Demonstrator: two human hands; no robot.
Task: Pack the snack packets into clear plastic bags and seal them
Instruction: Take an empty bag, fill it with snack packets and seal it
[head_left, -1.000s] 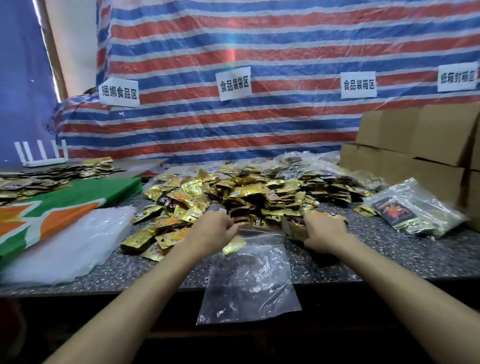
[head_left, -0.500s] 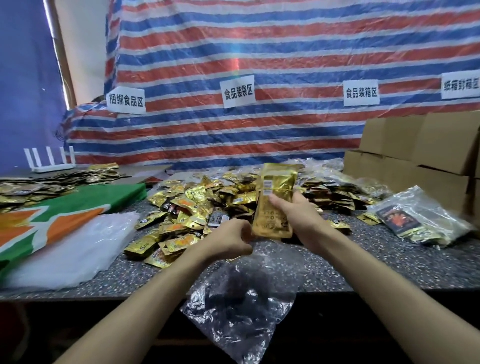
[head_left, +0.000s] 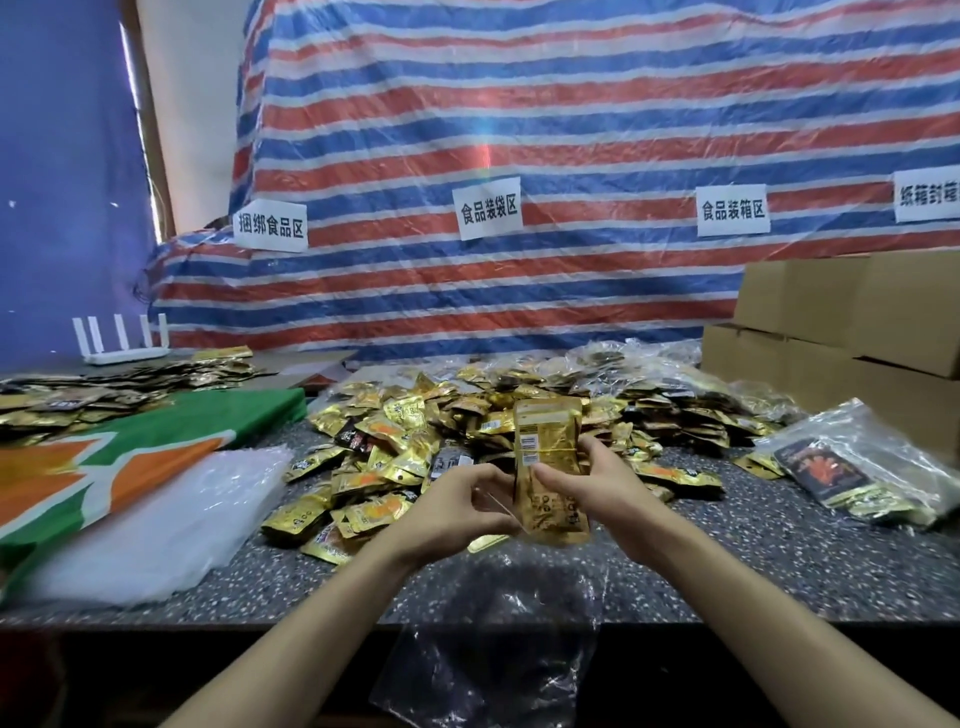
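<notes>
Gold packet stack (head_left: 550, 467) held in right grip (head_left: 608, 493); left grip (head_left: 457, 514) pinches clear bag (head_left: 493, 649); loose packets (head_left: 415, 431) heaped behind both.

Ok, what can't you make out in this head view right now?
All head view.
- Packet bundle: count hidden; only its front face shows, right hand covers the side.
- Clear bag mouth: hidden behind left hand and bundle.
- Rightmost sign: cut off by frame edge.
- Packet print: too small.
</notes>
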